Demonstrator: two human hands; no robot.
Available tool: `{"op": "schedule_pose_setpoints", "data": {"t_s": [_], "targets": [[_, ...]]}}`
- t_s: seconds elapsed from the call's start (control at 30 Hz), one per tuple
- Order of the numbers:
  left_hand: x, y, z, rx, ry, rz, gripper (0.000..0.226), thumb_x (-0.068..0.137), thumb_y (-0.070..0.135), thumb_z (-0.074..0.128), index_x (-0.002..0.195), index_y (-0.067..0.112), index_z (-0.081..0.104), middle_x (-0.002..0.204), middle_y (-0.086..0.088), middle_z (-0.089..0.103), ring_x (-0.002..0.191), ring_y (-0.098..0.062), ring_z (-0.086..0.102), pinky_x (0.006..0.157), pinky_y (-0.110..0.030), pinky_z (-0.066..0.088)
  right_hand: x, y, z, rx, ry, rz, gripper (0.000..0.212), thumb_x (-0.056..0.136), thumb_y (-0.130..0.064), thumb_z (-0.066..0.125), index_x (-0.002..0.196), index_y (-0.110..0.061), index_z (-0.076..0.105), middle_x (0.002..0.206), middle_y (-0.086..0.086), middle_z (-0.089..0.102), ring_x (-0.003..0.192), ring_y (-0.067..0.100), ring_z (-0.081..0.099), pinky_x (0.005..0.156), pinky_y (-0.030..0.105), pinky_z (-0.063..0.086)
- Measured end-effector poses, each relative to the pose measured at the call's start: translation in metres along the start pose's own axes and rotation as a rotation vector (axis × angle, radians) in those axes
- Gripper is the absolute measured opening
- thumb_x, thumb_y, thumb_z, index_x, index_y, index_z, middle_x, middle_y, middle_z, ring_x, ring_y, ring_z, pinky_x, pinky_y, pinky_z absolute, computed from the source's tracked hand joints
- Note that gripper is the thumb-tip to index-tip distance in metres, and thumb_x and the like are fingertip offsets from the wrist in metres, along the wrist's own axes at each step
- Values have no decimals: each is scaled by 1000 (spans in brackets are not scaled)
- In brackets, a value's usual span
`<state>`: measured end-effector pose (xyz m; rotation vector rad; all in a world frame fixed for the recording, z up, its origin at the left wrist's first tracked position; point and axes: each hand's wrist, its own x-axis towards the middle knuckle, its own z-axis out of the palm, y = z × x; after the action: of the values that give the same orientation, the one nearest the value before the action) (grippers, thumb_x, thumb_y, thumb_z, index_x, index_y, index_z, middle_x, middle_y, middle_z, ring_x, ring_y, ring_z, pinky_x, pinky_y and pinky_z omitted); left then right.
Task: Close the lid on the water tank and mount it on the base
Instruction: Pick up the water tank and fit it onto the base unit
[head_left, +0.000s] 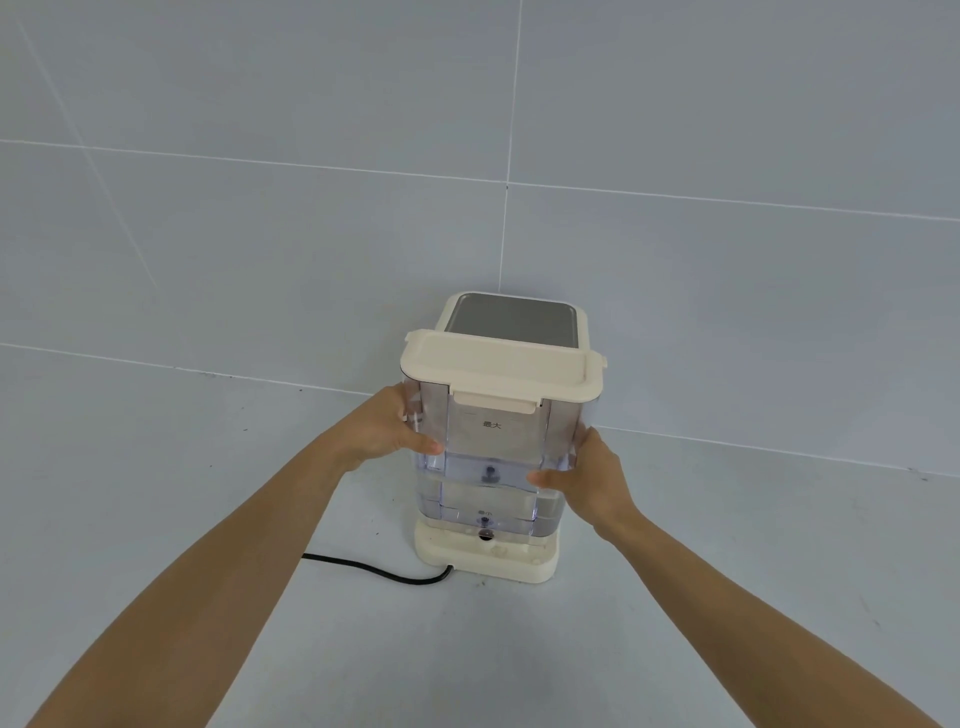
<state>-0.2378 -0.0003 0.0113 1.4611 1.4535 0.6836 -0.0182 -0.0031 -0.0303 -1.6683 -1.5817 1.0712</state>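
Both hands are gripping the clear tank (493, 441) from opposite sides, arms reaching in from the bottom of the view. The left hand (387, 428) is clamping the tank's left wall, thumb lying across the near face, the other fingers wrapping round the far side and showing through the plastic. The right hand (589, 475) is pressing the right wall lower down, thumb pointing inward across the near face; its other fingers are hidden behind the tank.

The tank is standing upright over the cream base (488, 556), at the near end of the appliance. Its bottom edge is sitting at the top of the base; whether it is fully seated or hovering just above, I cannot tell. A small dark valve is showing at the tank's bottom centre, right over a dark hole in the base.

The cream lid (501, 366) is lying flat on the tank's top, its front latch (496, 402) folded down over the near rim. Dark characters are printed on the near wall below the latch.

Behind the tank, the appliance body (514, 319) is rising with a grey panel on top. A black cord (384, 571) is running from the base's near left corner across the pale floor (208, 467). Grey tiled wall (311, 156) behind.
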Motion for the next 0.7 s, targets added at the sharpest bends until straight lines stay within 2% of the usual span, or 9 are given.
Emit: {"op": "schedule_pose_setpoints", "data": {"t_s": [0.1, 0.23, 0.33, 0.43, 0.63, 0.7], "targets": [[1, -3, 1, -9, -4, 4, 69, 70, -11, 68, 128, 12, 41, 111, 4, 52, 109, -13, 46, 90, -27, 39, 1, 1, -1, 3, 1, 6, 65, 71, -10, 75, 125, -2, 39, 125, 12, 54, 94, 19, 46, 76, 27, 37], [1, -5, 0, -10, -7, 1, 71, 70, -10, 69, 130, 13, 39, 118, 0, 51, 111, -14, 45, 94, -29, 38, 0, 1, -1, -1, 0, 8, 64, 71, -10, 75, 123, -2, 39, 125, 13, 55, 93, 19, 47, 75, 27, 37], [1, -8, 3, -4, -5, -1, 70, 70, -10, 69, 129, 14, 39, 112, 2, 53, 110, -15, 47, 92, -29, 39, -1, 2, 0, -6, -2, 20, 64, 71, -10, 74, 124, -2, 39, 127, 12, 54, 95, 20, 48, 76, 27, 37], [1, -10, 7, -3, -3, -5, 69, 71, -9, 68, 127, 16, 39, 105, 7, 53, 104, -11, 46, 84, -22, 40, -3, 4, 2, -17, 2, 39, 65, 72, -10, 74, 125, -2, 37, 129, 13, 53, 109, 28, 52, 78, 26, 39], [3, -20, 9, -17, -17, -15, 73, 69, -10, 69, 130, 16, 38, 107, 7, 54, 108, -14, 48, 89, -27, 39, -5, 9, 6, -26, 1, 67, 67, 73, -11, 73, 128, -2, 36, 131, 13, 51, 116, 30, 50, 82, 28, 39], [4, -22, 10, -13, -22, -12, 71, 69, -10, 69, 128, 16, 40, 102, 11, 56, 102, -12, 52, 86, -23, 43, -5, 11, 7, -35, -2, 75, 67, 73, -11, 73, 128, -2, 35, 132, 13, 51, 116, 30, 51, 83, 29, 41]]}}
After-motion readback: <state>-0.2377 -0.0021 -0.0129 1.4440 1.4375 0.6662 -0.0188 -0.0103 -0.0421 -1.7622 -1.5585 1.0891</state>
